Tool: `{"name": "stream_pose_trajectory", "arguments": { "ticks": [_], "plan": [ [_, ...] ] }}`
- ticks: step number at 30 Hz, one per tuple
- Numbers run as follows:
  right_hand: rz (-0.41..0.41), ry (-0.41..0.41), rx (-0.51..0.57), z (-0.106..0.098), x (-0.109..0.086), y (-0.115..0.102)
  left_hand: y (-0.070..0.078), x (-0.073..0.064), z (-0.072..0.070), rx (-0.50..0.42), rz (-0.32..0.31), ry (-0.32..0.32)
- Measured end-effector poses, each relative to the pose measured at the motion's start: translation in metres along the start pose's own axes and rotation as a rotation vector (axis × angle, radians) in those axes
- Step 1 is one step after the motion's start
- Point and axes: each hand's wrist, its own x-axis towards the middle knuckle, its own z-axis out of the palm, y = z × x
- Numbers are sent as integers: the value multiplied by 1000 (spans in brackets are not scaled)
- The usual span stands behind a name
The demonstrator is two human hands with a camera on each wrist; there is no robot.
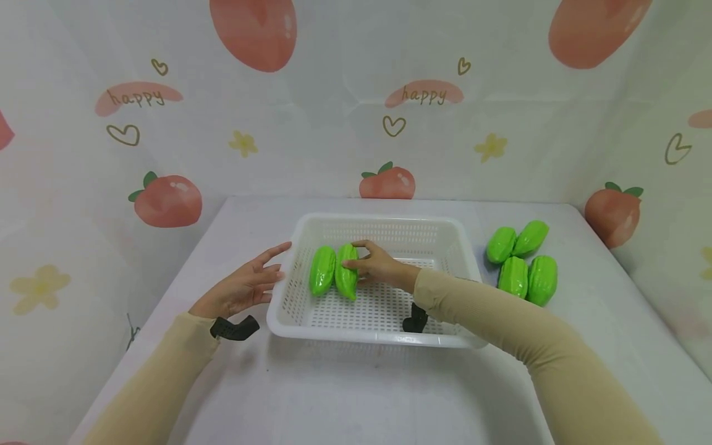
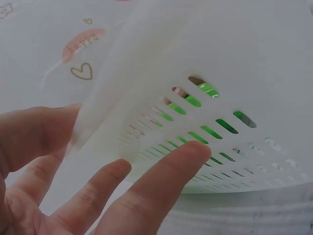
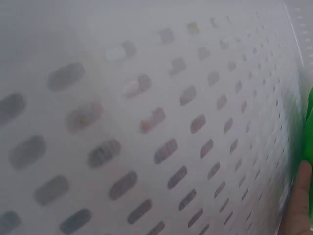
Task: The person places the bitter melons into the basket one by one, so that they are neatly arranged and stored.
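Two glossy green, ridged bitter melons lie side by side in the left part of a white plastic basket [image 1: 361, 337]. My right hand [image 1: 384, 266] reaches into the basket and grips the right-hand bitter melon [image 1: 347, 281] between thumb and fingers. The other bitter melon [image 1: 322, 272] is just left of it. At the basket's left wall, my left hand [image 1: 245, 287] has its fingers spread and touches the outside. Through the slots in the left wrist view, patches of green show behind the basket wall [image 2: 234, 161]. Only a fingertip and a green edge appear in the right wrist view.
Several more green bitter melons [image 1: 513, 277] lie on the table to the right of the basket. The white table [image 1: 345, 395] ends at a fruit-printed cloth [image 1: 322, 136] behind. Black wrist mounts [image 1: 236, 329] stick out from both sleeves.
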Motion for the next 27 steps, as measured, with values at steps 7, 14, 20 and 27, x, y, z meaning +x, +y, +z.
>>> {"name": "stream_pose_trajectory", "arguments": {
  "ticks": [7, 14, 20, 27],
  "plan": [
    [9, 7, -33, 1, 2, 1, 0, 0, 1, -2, 2, -1],
    [20, 12, -64, 1, 3, 1, -1, 0, 1, -1, -1, 2],
    [23, 24, -126, 2, 2, 1, -2, 0, 1, 2, 1, 2],
    [28, 15, -146, 2, 3, 1, -2, 0, 0, -11, 0, -4]
  ]
}}
